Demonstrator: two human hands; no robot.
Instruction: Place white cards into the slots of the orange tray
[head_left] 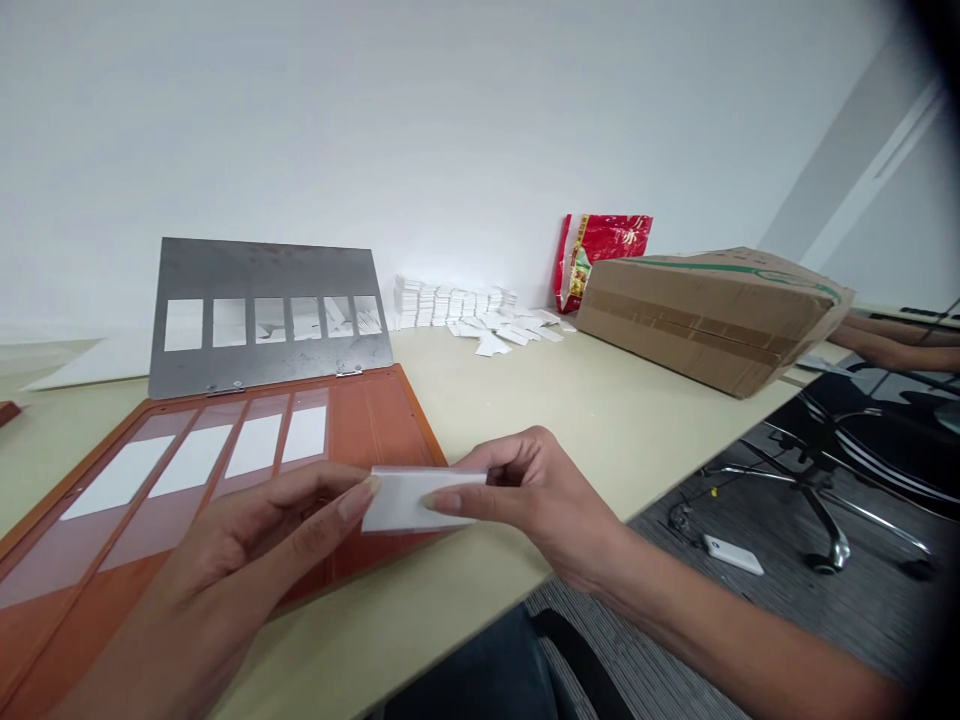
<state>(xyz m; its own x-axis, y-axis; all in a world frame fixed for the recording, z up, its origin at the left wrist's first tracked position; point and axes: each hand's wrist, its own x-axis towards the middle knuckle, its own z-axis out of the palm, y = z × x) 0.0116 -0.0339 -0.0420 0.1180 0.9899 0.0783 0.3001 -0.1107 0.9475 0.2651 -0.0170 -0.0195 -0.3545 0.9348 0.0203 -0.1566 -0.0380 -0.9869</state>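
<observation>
A small white card (405,512) with a clear plastic edge is held flat between my two hands, above the near right corner of an orange tray (382,425). My left hand (255,545) pinches its left end between thumb and fingers. My right hand (536,495) grips the right end, thumb on top and fingers behind. Several clear strips with white cards (251,447) on them lie side by side in the tray's slots. Hinged to the tray's far side, a grey metal plate (262,270) with rectangular windows stands raised.
Stacked white slips (442,303) stand by the wall, with loose slips (514,328) scattered before them. A cardboard box (697,315) and a red bag (611,238) are at the right. Beyond the table edge are a chair (825,500) and another person's arm (900,345).
</observation>
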